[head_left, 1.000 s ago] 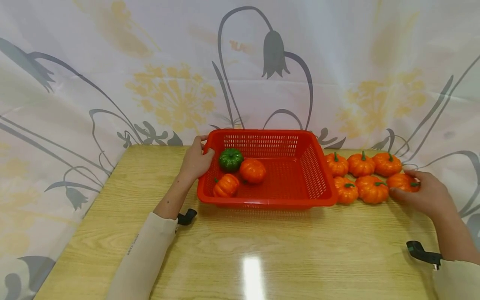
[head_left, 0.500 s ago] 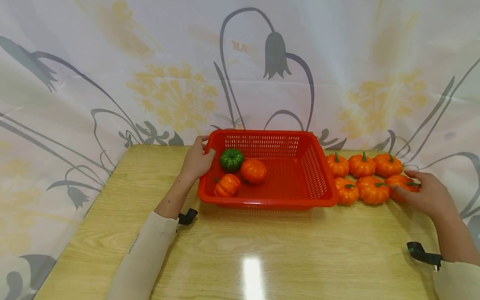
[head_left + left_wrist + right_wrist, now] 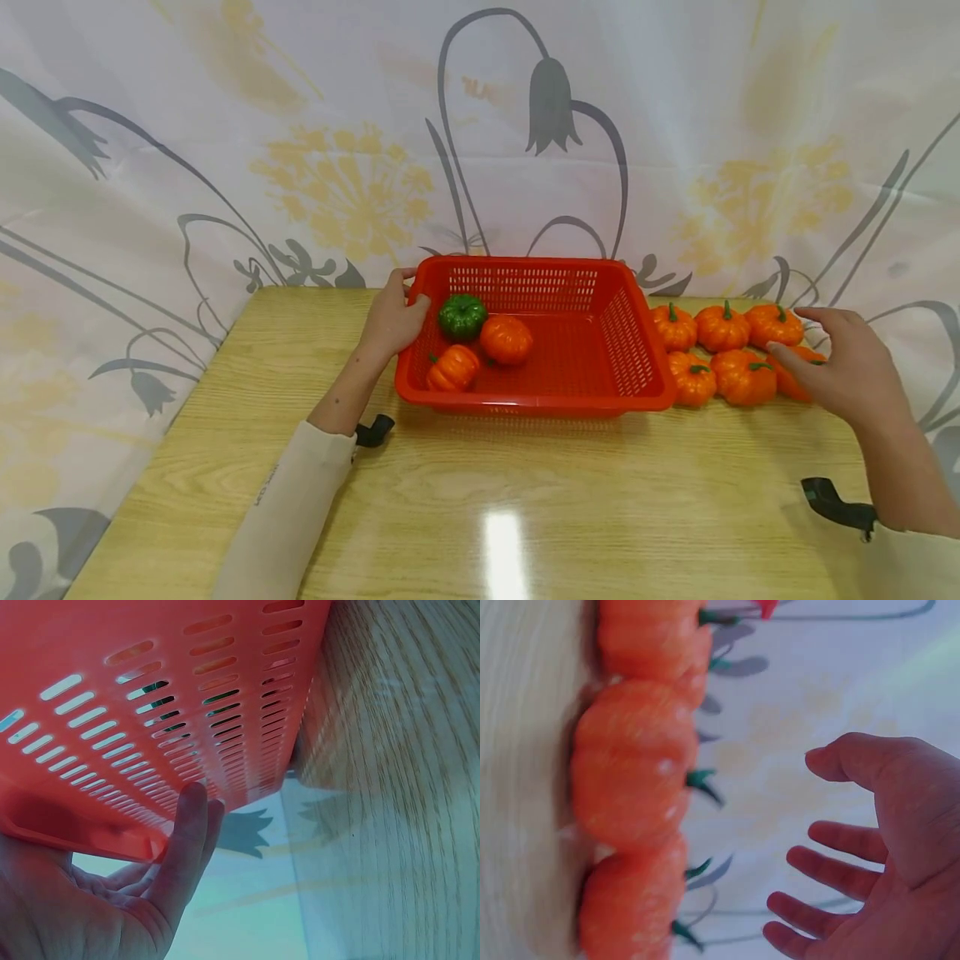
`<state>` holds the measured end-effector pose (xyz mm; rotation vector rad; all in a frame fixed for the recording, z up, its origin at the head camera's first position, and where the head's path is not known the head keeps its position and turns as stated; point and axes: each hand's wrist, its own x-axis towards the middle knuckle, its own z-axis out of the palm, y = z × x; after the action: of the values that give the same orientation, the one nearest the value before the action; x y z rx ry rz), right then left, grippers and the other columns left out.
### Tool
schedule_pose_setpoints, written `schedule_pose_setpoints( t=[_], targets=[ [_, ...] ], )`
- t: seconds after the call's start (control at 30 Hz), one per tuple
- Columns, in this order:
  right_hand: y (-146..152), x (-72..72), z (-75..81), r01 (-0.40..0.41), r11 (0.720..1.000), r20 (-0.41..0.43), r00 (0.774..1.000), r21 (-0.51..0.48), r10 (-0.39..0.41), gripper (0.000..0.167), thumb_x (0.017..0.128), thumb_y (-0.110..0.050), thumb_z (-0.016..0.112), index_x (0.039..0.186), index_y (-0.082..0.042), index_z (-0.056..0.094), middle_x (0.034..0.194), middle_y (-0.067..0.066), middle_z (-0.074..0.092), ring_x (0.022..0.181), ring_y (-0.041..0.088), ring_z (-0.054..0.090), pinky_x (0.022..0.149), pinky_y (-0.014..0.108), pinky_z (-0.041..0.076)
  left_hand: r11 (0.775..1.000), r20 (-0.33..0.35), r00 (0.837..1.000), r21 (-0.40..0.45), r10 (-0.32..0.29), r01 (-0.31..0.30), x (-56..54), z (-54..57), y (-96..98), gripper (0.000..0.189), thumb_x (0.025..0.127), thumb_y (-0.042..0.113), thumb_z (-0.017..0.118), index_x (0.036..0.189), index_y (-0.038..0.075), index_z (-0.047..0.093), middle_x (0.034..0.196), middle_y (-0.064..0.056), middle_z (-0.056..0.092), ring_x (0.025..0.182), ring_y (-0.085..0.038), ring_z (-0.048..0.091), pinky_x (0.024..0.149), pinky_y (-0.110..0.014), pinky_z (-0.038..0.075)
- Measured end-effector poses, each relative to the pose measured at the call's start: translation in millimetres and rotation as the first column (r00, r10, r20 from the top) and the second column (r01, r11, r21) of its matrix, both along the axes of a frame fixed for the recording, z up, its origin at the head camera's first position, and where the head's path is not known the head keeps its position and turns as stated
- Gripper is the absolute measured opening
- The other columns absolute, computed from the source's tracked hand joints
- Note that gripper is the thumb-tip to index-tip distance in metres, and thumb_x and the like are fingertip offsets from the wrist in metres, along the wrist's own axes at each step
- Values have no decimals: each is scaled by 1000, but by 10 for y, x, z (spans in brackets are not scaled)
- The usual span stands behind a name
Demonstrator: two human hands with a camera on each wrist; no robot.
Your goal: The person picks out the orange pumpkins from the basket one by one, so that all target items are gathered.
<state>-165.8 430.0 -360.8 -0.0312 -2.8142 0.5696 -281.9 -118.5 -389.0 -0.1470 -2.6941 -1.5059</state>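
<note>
My left hand (image 3: pixel 394 320) grips the left rim of a red plastic basket (image 3: pixel 532 403), thumb over the edge and fingers against the outside wall in the left wrist view. Inside, towards the left, lie a small green pumpkin (image 3: pixel 462 317) and two orange pumpkins, one nearer the middle (image 3: pixel 506 340) and one at the front left (image 3: pixel 453 369). On the right, my right hand (image 3: pixel 855 367) hovers with spread fingers above the front-row end pumpkin (image 3: pixel 797 377), partly covering it in the head view. Nothing is between its fingers in the right wrist view.
Two rows of orange pumpkins stand right of the basket, among them a back-row one (image 3: pixel 722 327) and a front-row one (image 3: pixel 742 377). They sit on a wooden table (image 3: pixel 585 508). A flower-patterned curtain (image 3: pixel 345 100) hangs behind the table's back edge.
My right hand has let go of the front-row end pumpkin and lifted up off it, its fingers spreading. The left hand and basket have stayed in place.
</note>
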Motion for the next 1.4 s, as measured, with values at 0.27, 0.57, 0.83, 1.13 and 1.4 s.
schedule_pose_setpoints(
  t=[0.27,0.57,0.83,1.13,1.4],
  targets=[
    [-495,59,227,-156,983,-81,986,-95,148,60,98,-18,75,147,7,51,148,38,45,136,63,37,109,81,28,1000,6,1000,6,0,0,7,-2,-19,57,107,19,50,161,7,37,123,-20,60,96,-36,72,76,-46,65],
    [-1012,10,361,-283,953,-144,953,-107,267,62,92,-14,81,147,-1,56,150,28,49,135,56,43,102,78,35,1000,2,1000,5,7,-7,4,-6,-57,56,107,19,50,160,7,37,124,-20,60,96,-36,73,74,-45,65],
    [-1415,-106,391,-383,915,-154,919,-125,364,59,91,-15,84,144,-6,59,146,17,55,135,44,49,106,71,41,1000,9,1000,10,1,-1,1,-8,-27,56,107,19,50,160,6,38,125,-20,61,98,-37,72,78,-47,65],
    [-1824,-290,294,-459,884,-91,888,-90,451,60,95,-22,80,146,-4,56,146,18,54,135,44,50,110,69,43,1000,6,1000,9,7,-8,8,-15,2,56,106,19,52,159,6,39,125,-19,62,97,-36,73,77,-46,65],
    [-2103,-466,316,-494,867,11,869,-63,495,60,96,-28,78,148,-6,56,150,15,52,138,39,50,113,63,45,1000,-3,1000,11,8,-8,2,-3,9,56,106,19,52,159,6,39,124,-19,62,96,-36,73,76,-46,65]
  ],
)
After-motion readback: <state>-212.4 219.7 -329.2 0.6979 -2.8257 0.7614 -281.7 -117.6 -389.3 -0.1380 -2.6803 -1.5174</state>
